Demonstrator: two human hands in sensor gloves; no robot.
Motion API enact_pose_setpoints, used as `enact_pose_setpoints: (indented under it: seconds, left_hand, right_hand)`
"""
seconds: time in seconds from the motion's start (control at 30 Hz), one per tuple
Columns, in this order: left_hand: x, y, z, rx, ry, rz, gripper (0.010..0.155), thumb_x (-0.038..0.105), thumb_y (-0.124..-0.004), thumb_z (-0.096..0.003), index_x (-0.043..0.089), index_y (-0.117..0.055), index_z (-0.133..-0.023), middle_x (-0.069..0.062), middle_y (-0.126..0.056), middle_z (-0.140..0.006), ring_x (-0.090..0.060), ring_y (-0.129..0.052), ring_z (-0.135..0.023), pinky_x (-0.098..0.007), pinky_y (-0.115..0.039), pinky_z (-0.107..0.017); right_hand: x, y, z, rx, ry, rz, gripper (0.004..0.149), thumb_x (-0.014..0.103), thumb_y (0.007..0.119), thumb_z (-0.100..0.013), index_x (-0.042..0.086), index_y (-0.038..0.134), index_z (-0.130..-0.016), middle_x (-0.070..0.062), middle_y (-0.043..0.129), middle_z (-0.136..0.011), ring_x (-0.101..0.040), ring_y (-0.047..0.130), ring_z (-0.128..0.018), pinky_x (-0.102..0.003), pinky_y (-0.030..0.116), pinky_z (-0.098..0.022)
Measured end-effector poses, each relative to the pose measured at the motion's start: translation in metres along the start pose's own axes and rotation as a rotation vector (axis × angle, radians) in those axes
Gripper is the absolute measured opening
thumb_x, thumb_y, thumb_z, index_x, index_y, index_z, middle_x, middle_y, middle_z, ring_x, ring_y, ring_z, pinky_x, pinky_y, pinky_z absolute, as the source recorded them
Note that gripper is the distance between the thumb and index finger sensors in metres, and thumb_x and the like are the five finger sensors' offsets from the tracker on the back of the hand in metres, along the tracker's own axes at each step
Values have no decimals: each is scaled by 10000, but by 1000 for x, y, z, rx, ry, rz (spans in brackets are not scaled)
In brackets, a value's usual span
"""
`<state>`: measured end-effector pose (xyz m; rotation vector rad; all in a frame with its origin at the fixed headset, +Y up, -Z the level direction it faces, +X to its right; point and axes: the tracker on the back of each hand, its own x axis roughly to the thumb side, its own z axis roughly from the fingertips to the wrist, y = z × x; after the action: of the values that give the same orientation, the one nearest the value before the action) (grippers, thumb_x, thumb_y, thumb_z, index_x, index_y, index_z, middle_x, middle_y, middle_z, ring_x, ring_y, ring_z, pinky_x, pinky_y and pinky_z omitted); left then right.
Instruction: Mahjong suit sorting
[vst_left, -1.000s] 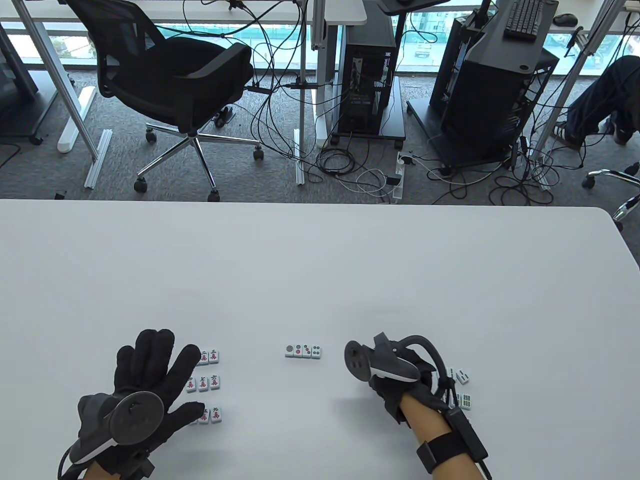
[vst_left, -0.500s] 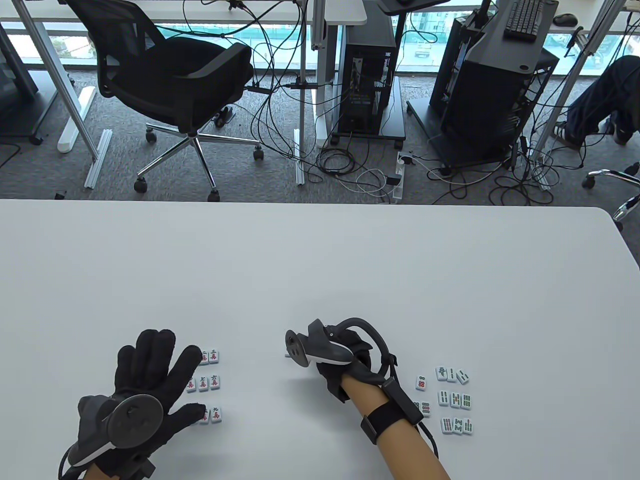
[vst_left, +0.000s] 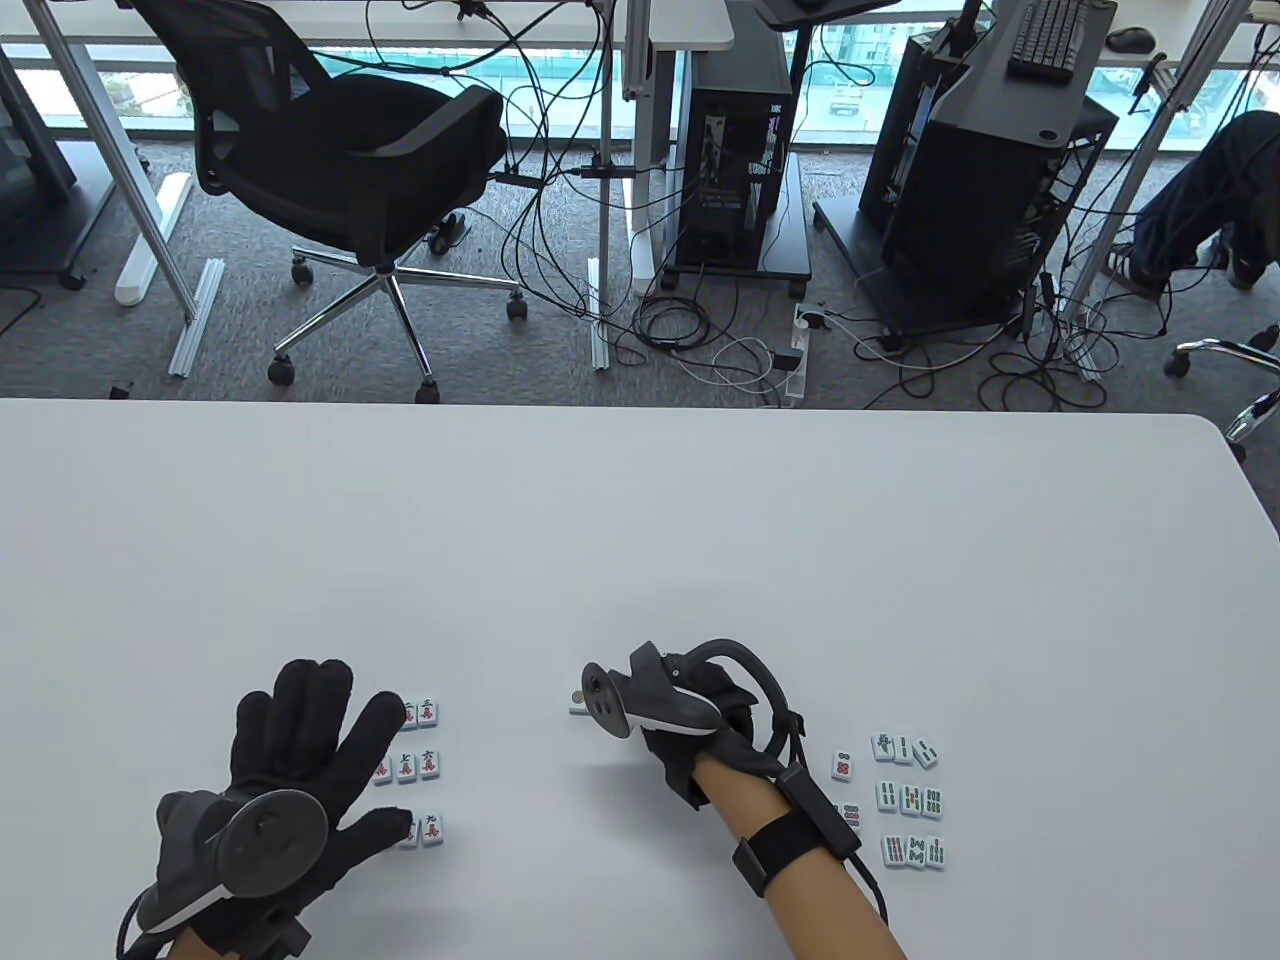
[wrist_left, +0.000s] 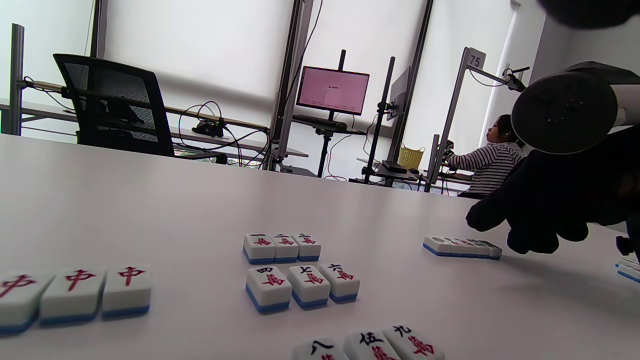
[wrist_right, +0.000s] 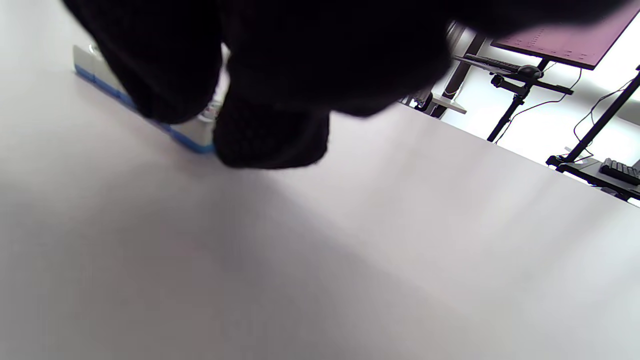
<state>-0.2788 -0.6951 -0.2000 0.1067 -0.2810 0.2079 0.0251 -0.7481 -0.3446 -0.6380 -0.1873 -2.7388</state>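
the right hand (vst_left: 690, 715) sits right at the near end of the dot-tile row (wrist_left: 461, 247), fingers curled down at it, a pinch not visible, the row's long axis running leftward away from it, toward the far-off left hand (vst_left: 290, 770), which lies spread flat.

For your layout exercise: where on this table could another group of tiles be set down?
Free: the white table beyond both gloved hands. Crowded: the red-character tiles beside the left hand, the green bamboo tiles at right.
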Motion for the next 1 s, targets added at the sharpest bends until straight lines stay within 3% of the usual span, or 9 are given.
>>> enact_pose_setpoints:
  seconds: [0.2, 0.47, 0.8, 1.0]
  left_hand:
    - [0, 0, 0, -3, 1, -1, 879, 758, -637, -357, 468, -221, -1074, 124, 100, -1106, -205, 102, -1094, -564, -40, -783]
    - [1, 0, 0, -9, 5, -7, 876, 757, -636, -359, 468, -220, -1074, 124, 102, -1105, -204, 103, -1094, -563, -40, -784]
    - [0, -4, -3, -41, 22, -13, 876, 756, -637, -357, 469, -221, -1073, 124, 102, -1104, -204, 103, -1093, -563, -41, -784]
    - [1, -6, -4, -53, 22, -11, 876, 756, -637, -358, 468, -222, -1073, 122, 100, -1105, -205, 101, -1093, -563, -42, -784]
  right_hand:
    - [-45, -1, 32, 49, 67, 42, 626, 385, 821, -389, 101, 702, -934, -9, 989, -446, -123, 917, -150, -280, 827, -119]
    - [-107, 30, 75, 208, 156, 47, 619, 361, 846, -379, 149, 703, -943, -4, 987, -462, -121, 919, -162, -278, 829, -129]
    - [-117, 64, 87, 251, 199, 66, 633, 385, 847, -369, 114, 716, -927, 8, 987, -414, -103, 903, -119, -265, 818, -94]
    - [-115, 69, 80, 187, 194, 46, 589, 389, 848, -363, 96, 770, -868, 13, 988, -368, -98, 890, -86, -265, 809, -69]
